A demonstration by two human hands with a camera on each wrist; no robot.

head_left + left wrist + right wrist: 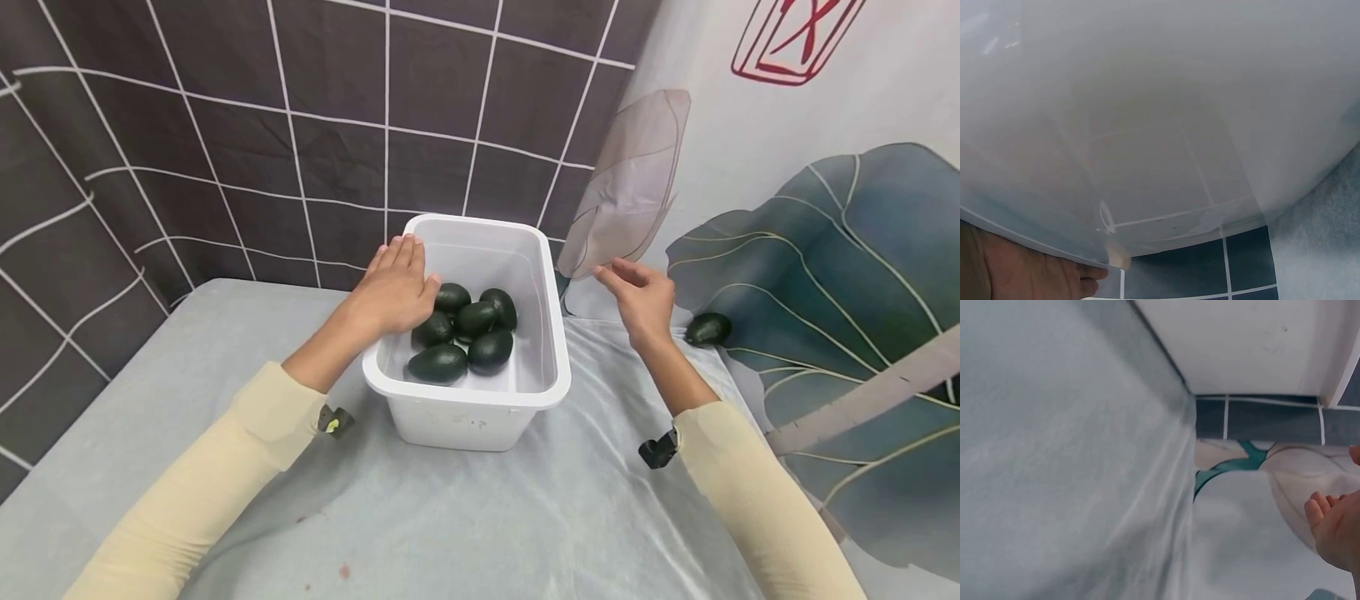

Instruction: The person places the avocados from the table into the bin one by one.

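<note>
A white plastic bin (459, 423) stands on the cloth-covered table, and several dark green avocados (491, 352) lie on its floor. My left hand (393, 287) rests on the bin's left rim with its fingers straight. The left wrist view is mostly filled by the bin's outer wall (1147, 94), with the left hand (1035, 275) at lower left. Right of the bin, my right hand (647, 302) is raised in the air, fingers loosely bent and holding nothing. One more avocado (707, 329) lies just beyond the right wrist, at the table's right edge.
Light grey-blue cloth (420, 517) covers the table, creased towards its right edge (1172, 550). A dark tiled-pattern curtain (337, 158) hangs close behind the bin. White fabric with a large blue-green leaf print (847, 275) is on the right.
</note>
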